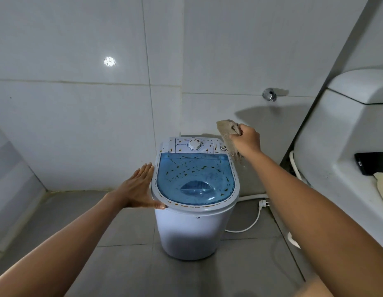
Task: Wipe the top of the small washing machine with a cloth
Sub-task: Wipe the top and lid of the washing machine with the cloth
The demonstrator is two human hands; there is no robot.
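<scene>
A small white washing machine (192,230) stands on the grey floor against the tiled wall. Its clear blue lid (195,179) and the white control panel with a round dial (194,144) are speckled with brown bits. My left hand (139,189) lies flat with straight fingers against the left rim of the lid. My right hand (247,141) grips a beige cloth (227,130) just above the machine's back right corner; part of the cloth hangs down beside the hand.
A white toilet tank (344,129) stands at the right, with a black phone (372,162) lying on it. A white cable with its plug (263,204) lies loose on the floor behind the machine. A chrome tap fitting (269,94) sticks out of the wall.
</scene>
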